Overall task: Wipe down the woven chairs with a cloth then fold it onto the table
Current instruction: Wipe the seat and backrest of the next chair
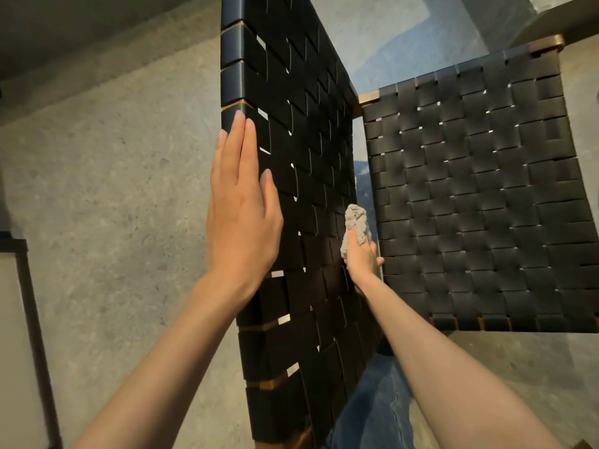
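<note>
left hand (241, 218) flat on the woven backrest (291, 124) mid-frame braces it, right hand (363, 257) gripping cloth (356, 222): rub w/ firm strokes along straps.

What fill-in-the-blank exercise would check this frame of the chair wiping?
1. The left hand lies flat, fingers straight, on the chair's woven ___.
2. The right hand grips a bunched grey ___.
3. The straps of the woven seat are ___ in colour.
Missing words: backrest; cloth; black.
</note>
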`<state>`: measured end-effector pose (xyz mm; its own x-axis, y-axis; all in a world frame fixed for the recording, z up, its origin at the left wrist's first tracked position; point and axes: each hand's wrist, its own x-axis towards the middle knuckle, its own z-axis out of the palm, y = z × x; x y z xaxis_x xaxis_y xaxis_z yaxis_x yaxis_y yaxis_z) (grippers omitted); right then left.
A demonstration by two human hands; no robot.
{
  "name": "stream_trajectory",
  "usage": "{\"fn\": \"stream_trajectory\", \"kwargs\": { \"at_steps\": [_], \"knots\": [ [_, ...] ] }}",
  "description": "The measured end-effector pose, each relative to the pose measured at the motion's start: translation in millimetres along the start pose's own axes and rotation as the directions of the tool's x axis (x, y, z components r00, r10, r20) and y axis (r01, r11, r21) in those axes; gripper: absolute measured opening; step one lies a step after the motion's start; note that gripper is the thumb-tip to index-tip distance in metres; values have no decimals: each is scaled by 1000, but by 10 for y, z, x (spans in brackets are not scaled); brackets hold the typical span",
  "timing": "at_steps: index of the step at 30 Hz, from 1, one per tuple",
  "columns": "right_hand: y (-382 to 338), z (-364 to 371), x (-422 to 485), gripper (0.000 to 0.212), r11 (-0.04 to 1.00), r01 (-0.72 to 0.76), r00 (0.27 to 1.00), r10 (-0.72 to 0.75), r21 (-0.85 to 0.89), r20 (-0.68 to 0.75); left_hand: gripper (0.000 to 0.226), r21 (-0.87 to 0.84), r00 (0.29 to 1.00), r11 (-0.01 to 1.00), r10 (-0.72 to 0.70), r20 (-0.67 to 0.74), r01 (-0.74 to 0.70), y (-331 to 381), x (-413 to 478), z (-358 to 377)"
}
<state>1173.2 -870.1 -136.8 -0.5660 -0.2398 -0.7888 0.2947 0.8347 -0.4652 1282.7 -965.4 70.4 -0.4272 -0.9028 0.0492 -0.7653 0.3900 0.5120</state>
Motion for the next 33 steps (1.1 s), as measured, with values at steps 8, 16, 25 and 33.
{"fn": "stream_trajectory", "kwargs": {
  "at_steps": [8,16,25,33],
  "knots": [
    [-668,-58,-1280,70,879,374,875,-441,296,202,47,-237,997,969,-76,-27,67,16,38,-99],
    [-1471,79,-1343,42,691,699,698,-715,187,35,48,-204,993,974,-112,-34,103,60,283,-130],
    [-756,74,-26,66,987,115,989,-124,109,83,58,83,1000,996,-16,10,15,52,585,12],
    [-572,80,572,63,1000,-15,997,16,-27,72,58,51,999,999,-2,-43,4,-18,590,75]
  ]
}}
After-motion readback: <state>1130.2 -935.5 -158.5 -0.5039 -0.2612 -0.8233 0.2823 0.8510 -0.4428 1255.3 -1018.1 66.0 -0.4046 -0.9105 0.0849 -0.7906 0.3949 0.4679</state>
